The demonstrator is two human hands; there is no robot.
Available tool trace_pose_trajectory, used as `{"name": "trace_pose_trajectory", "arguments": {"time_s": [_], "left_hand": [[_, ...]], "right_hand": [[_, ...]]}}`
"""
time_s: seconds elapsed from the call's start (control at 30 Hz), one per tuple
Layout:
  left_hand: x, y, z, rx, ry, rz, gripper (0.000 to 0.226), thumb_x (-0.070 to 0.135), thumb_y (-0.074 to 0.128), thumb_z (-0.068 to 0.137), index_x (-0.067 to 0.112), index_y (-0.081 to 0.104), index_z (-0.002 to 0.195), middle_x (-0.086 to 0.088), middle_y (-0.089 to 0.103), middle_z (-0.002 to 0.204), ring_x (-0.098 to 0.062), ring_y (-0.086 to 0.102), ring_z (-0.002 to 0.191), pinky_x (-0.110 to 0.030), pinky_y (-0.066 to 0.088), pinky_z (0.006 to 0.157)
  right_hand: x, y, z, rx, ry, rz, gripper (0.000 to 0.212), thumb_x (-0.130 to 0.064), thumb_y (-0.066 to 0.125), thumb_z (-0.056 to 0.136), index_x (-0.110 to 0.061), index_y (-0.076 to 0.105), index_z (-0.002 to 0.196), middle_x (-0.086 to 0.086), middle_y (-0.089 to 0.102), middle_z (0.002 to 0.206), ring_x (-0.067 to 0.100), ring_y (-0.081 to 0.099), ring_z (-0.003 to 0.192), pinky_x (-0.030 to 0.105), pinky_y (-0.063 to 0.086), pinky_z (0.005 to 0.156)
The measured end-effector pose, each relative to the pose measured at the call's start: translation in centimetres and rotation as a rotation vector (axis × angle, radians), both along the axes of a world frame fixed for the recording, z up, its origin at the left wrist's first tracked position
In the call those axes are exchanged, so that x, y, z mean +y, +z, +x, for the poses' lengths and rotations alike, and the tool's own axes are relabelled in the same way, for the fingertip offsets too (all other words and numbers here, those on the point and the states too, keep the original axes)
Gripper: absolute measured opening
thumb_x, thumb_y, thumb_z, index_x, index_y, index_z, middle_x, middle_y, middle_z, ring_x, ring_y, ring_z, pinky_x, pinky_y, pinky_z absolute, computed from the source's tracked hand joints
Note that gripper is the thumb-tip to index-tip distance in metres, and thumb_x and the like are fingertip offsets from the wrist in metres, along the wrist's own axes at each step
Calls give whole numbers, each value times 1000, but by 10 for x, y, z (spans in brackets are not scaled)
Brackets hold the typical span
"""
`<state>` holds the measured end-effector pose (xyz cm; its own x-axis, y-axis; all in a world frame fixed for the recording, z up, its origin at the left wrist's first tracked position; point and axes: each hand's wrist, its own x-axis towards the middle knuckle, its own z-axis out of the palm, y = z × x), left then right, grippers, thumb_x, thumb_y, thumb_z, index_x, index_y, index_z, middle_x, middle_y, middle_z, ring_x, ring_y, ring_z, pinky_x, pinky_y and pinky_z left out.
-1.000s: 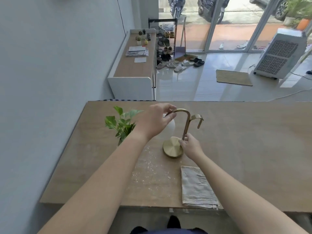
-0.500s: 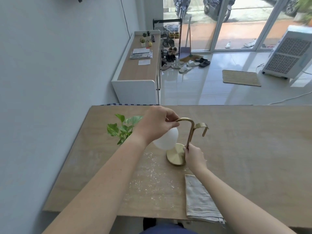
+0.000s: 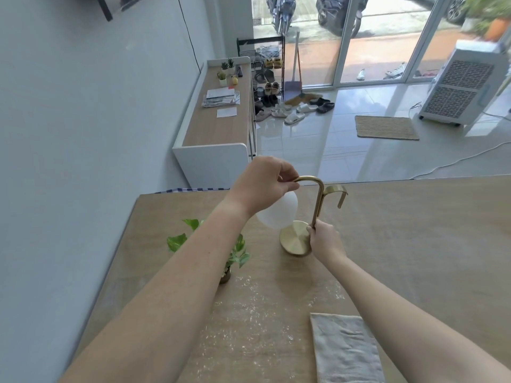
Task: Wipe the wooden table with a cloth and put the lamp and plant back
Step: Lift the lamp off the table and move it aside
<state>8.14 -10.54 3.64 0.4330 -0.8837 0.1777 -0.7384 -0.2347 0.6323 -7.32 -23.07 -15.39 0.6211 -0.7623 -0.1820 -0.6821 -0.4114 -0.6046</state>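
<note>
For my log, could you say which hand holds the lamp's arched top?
The left hand pinches the arch of the brass lamp; the right hand grips its lower stem.

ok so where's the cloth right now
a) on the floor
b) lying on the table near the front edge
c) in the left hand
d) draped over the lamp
b: the cloth lies on the table with no hand on it, while the left hand and right hand both hold the lamp.
</note>
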Motion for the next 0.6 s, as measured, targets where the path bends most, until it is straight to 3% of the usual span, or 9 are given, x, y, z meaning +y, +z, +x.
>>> {"name": "trace_pose_trajectory", "arguments": {"time_s": [0.27,0.6], "left_hand": [[-58,-2,53,-23,22,-22,15,19,86,90,17,85,105,4,79,89,-11,73,80,-42,62,89],[-82,-11,86,-43,27,-18,15,19,86,90,17,86,104,4,80,90,-7,73,79,-38,62,88]], "right_hand": [[-56,2,53,-7,-11,0,23,-22,51,111,-9,62,96,14,71,100,35,65,93,41,49,77],[-84,-7,81,22,24,5,27,-23,49,112,-5,63,98,8,62,93,30,56,86,38,41,74]]}}
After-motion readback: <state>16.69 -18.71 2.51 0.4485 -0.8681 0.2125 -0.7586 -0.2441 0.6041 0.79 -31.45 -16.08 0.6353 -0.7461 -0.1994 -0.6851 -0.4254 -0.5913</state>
